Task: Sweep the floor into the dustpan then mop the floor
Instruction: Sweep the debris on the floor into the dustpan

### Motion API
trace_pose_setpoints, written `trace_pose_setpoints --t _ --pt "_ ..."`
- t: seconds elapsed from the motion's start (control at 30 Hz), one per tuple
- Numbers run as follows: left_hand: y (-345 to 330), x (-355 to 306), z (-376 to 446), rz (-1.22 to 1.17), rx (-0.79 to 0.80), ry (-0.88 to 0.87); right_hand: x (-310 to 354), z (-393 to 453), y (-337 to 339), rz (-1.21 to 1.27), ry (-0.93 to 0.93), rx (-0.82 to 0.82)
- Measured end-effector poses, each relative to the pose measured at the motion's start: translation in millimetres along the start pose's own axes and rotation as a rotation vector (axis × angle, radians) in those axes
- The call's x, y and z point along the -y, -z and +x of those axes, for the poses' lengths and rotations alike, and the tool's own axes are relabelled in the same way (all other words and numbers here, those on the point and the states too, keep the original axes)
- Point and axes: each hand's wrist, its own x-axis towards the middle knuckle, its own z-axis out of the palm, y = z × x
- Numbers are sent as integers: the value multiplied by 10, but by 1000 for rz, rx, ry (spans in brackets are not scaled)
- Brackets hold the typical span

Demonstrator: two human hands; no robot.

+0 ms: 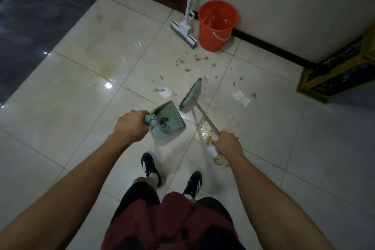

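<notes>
On tiled floor (81, 107): left hand (129, 126) grips dustpan (168, 121), right hand (228, 143) broom (191, 96).

Both arms reach forward and down, left hand (129, 124) and right hand (228, 142) each closed in a fist.

floor (85, 91): glossy tile | dustpan (169, 117): matt green plastic | broom (191, 95) handle: metal | bucket (217, 26), far: smooth red plastic
</notes>
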Motion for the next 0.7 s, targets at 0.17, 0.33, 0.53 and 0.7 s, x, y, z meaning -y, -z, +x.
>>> trace_pose_setpoints --t 0.17,0.33,0.53,0.7 --pt "212 660 251 -37 15 67 817 278 46 -58 70 35" --pt "471 1448 599 -94 35 151 1909 579 -41 -108 146 55" --pt "750 2176 1032 -102 67 195 3109 944 -86 -86 248 74" --pt "916 2542 1348 -106 79 212 3643 1176 -210 -119 264 73"
